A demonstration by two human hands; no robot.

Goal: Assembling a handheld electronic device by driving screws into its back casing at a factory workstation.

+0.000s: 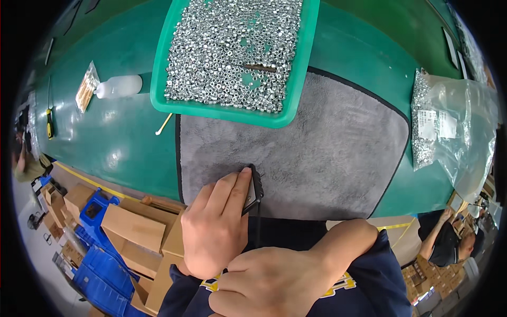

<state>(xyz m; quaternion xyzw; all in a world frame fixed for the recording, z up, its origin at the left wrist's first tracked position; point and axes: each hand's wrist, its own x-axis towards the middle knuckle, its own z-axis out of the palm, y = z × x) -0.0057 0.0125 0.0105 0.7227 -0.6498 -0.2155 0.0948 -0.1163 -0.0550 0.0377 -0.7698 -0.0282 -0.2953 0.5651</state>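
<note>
My left hand is closed on a small flat black-and-silver object over the near edge of a grey cloth mat. A thin dark cord seems to hang from that object. Close to my body, my right hand is curled in front of my dark top, just below the left one. Whatever its fingers grip, if anything, is hidden. Beyond both hands a green tray full of small silver metal nuts overlaps the mat's far side. A thin brown rod lies among the nuts.
On the green table lie a cotton swab, a white bottle, a bag of swabs and a screwdriver. A clear bag of metal parts lies right. Cardboard boxes stand lower left; another person is lower right.
</note>
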